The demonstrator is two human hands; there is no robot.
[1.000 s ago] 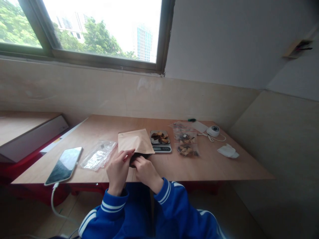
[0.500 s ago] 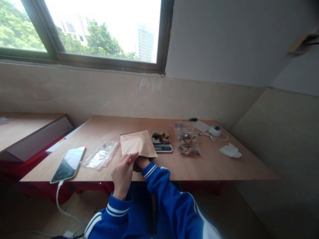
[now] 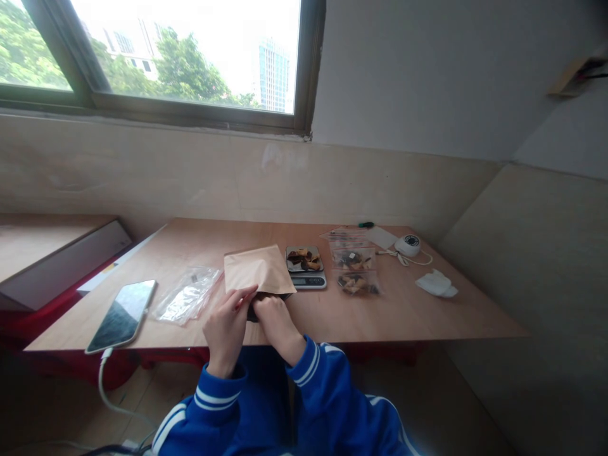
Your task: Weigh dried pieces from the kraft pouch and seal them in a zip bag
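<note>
- While the left hand (image 3: 227, 324) pinches the near edge of a tan paper bag (image 3: 256, 269) between thumb and fingers, the right hand (image 3: 276, 320) has its fingertips down in the dark mouth, so I honestly can't tell if they're gripping anything in there.
- The bag's lying just below the middle of the frame, open end toward the person, on a wood-look tabletop (image 3: 418, 320).
- Done so far, going by what's lying around: two clear zip bags right of center, an upper one (image 3: 354, 258) and a lower one (image 3: 357, 285), have dark and tan dried pieces inside.
- Not bagged yet: the loose pile of pieces (image 3: 304, 260) on the little scale (image 3: 311, 280), just right of the paper bag. Readout's too small to make out.
- Some flat clear plastic (image 3: 187, 297) sits left of the paper bag, no pieces visible in it, so I'd call it unused.
- How much is left inside the paper bag? No clue, the inside's hidden. My guess is this is partway through, not finished.
</note>
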